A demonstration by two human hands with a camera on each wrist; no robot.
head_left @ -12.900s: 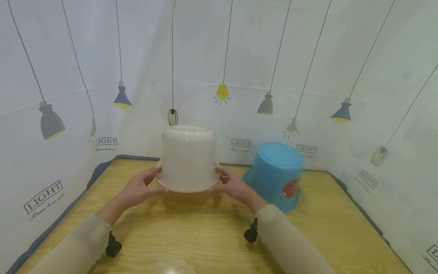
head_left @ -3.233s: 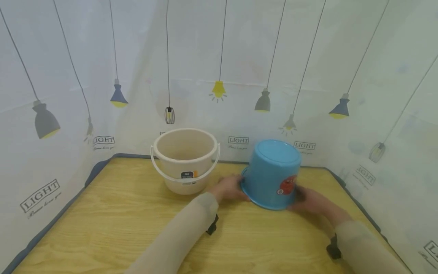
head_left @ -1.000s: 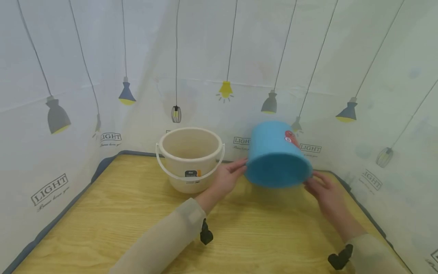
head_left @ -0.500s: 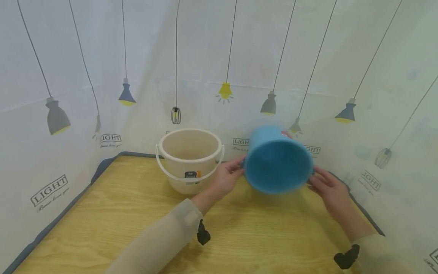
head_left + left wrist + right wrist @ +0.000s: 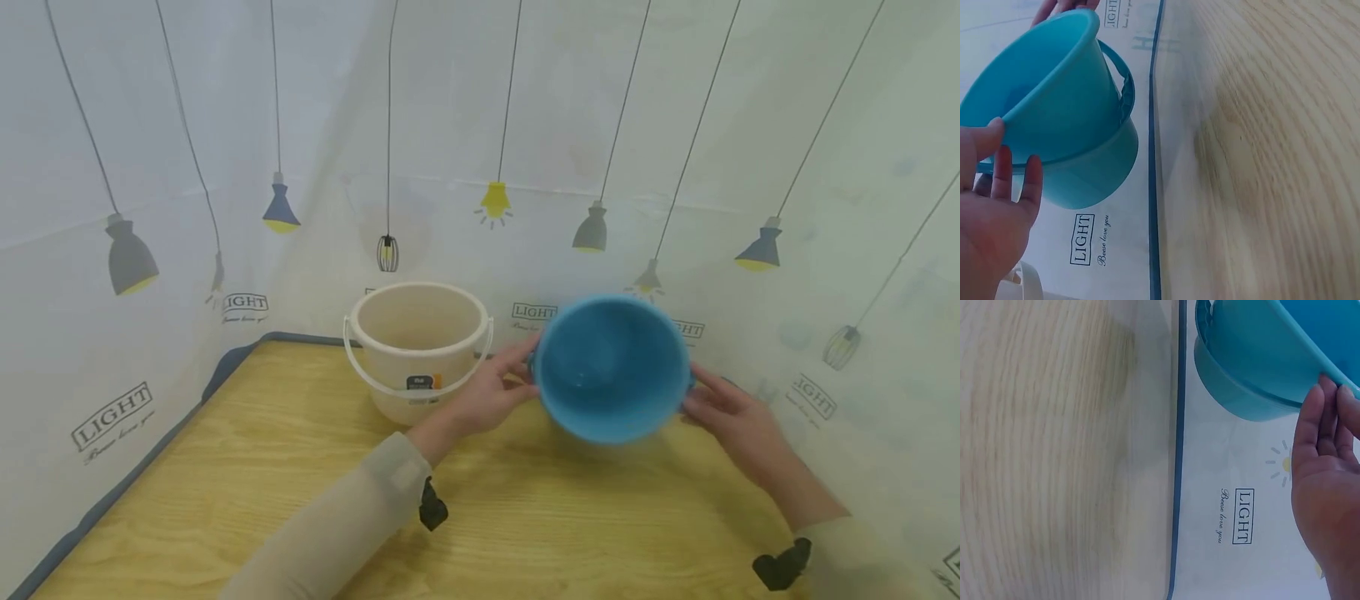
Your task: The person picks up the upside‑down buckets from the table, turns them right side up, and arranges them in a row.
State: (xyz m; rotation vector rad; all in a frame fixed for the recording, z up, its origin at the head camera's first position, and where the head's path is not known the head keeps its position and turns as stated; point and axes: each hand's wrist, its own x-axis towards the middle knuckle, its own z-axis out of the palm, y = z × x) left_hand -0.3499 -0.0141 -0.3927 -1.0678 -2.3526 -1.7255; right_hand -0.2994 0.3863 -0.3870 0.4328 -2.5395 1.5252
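Observation:
Both hands hold a blue bucket up over the table, its mouth tilted toward the head camera so the inside shows. My left hand grips the left side of its rim, thumb at the lip and fingers beneath, as the left wrist view shows. My right hand pinches the rim on the opposite side. The bucket's blue handle hangs down along the outer wall in the left wrist view. Just left of it, a cream bucket stands upright on the table, its white handle lowered across the front label.
The wooden table ends at a dark blue border along the back and sides. A white sheet printed with lamps and "LIGHT" lettering surrounds it. The left forearm passes in front of the cream bucket's right side.
Earlier the cream bucket was upside down in both hands; it now stands upright. The blue bucket has been lifted from upside down on the table and turned, its mouth swinging up toward the camera.

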